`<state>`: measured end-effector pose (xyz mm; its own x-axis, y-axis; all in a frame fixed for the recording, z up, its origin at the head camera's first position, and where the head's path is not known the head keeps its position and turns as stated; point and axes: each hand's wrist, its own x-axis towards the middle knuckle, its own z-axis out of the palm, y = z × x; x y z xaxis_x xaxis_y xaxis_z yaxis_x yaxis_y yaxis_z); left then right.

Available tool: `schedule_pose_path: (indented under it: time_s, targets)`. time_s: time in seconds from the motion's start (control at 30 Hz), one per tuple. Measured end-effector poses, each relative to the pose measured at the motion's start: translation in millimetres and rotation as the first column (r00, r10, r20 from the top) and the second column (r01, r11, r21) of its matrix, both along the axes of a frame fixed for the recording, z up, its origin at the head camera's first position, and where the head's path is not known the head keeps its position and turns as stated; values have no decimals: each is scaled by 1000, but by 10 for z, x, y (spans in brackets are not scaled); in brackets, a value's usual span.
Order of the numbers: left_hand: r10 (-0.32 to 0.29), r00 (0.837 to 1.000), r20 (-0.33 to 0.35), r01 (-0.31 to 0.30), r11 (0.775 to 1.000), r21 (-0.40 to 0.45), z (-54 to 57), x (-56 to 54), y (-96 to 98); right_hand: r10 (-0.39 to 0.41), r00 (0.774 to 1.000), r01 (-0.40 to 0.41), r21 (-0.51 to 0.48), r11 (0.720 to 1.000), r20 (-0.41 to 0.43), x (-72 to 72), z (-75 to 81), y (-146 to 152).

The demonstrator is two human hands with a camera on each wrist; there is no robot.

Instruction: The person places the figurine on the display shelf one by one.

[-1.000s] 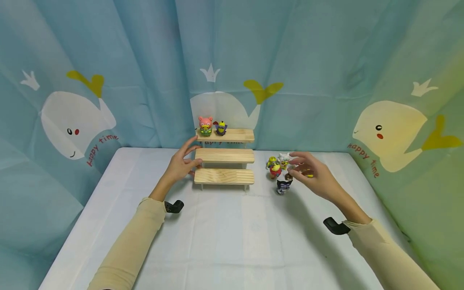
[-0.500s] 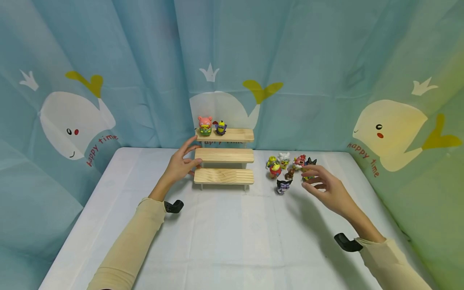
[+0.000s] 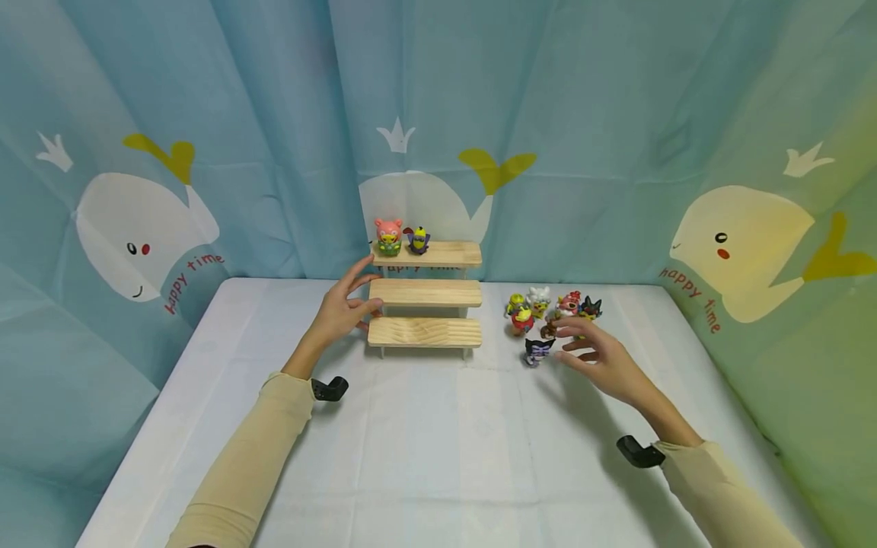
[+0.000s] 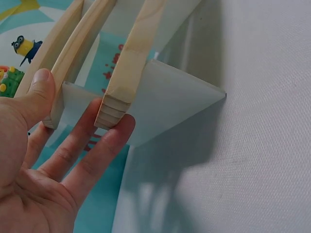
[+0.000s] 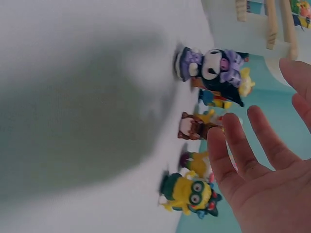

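Note:
My left hand [image 3: 339, 308] holds the left end of a three-tier wooden display stand [image 3: 425, 332]. Its thumb [image 4: 41, 85] lies on the middle plank, and fingertips [image 4: 124, 126] touch the lowest plank's end. My right hand [image 3: 603, 361], fingers apart and loosely bent, hovers beside a cluster of small figurines with nothing in its grasp. Nearest to it are a figurine with a black hood and purple bow [image 5: 214, 70] and a small brown figurine [image 5: 189, 127]. A yellow goggled figurine [image 5: 187, 191] also shows in the right wrist view. Contact with the brown one cannot be told.
On the top plank stand a pink figurine [image 3: 388, 236] and a yellow-and-purple one [image 3: 417, 240]. Behind the right hand's figurines are a white-headed one [image 3: 538, 301], a red-and-pink one [image 3: 568, 304] and others. A patterned curtain [image 3: 582, 137] borders the white-covered table [image 3: 425, 457].
My right hand drew back to the right and toward me, uncovering the rear figurines, then came left again toward the brown and black-hooded ones. My left hand has stayed at the stand.

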<state>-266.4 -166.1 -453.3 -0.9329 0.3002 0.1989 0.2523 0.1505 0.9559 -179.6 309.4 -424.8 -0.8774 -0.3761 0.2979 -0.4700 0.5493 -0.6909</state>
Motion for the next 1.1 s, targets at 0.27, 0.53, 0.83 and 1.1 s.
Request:
schedule_pose_path:
  time_s: [0.27, 0.53, 0.83, 1.1]
  targets:
    - [-7, 1000, -21, 7, 1000, -3, -7, -24, 16, 52, 992, -50, -19, 999, 114, -109, -122, -12]
    - [-10, 999, -40, 10, 1000, -9, -21, -44, 8, 123, 977, -117, -46, 992, 176, -218, -210, -39]
    - [-2, 1000, -23, 2, 1000, -14, -22, -30, -7, 142, 983, -142, -14, 990, 114, -287, -307, -96]
    - [-8, 1000, 14, 8, 1000, 0, -1, -23, -18, 130, 986, -131, 5, 991, 100, -301, -321, -123]
